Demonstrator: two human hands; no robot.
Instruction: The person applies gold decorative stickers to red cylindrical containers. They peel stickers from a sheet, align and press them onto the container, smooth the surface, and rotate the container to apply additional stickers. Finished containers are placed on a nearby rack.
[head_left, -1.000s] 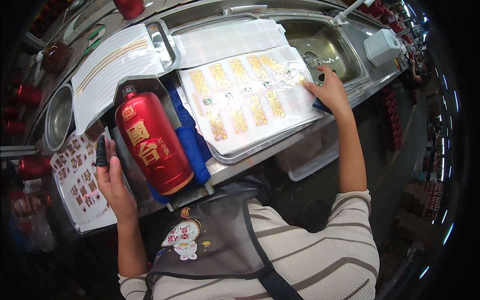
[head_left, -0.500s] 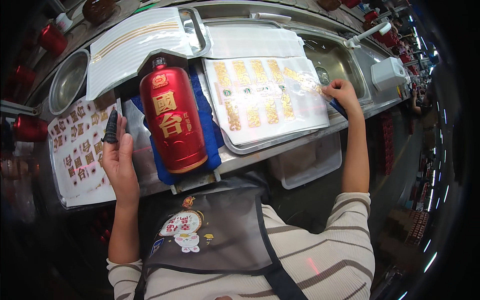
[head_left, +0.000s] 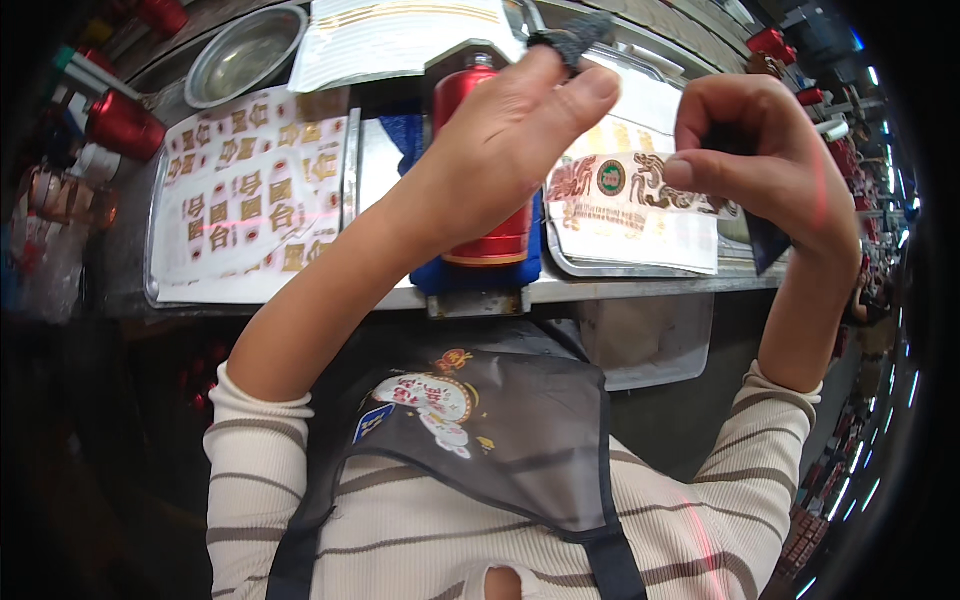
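Note:
My right hand (head_left: 775, 165) pinches one end of a clear decal strip (head_left: 612, 180) with a gold pattern and a round green emblem. A dark blue flat piece (head_left: 768, 245) sticks out below that palm; what it is, I cannot tell. My left hand (head_left: 515, 135) is raised in front of the red bottle (head_left: 490, 245), fingers stretched out, a black cover (head_left: 572, 45) on one finger. It hides most of the bottle's front. The bottle lies tilted back on a blue cloth (head_left: 430, 272) in a metal stand.
To the left, a metal tray (head_left: 155, 270) bears sheets of gold character decals (head_left: 240, 215). A steel bowl (head_left: 245, 55) stands behind it, beside white sheets with gold stripes (head_left: 390, 40). At right, another tray (head_left: 625, 268) holds decal sheets. A translucent bin (head_left: 650, 340) sits below the counter.
My right hand has lifted the decal strip off the sheets at right and brought it nearer. My left hand has moved from the left tray to in front of the bottle. The view has shifted.

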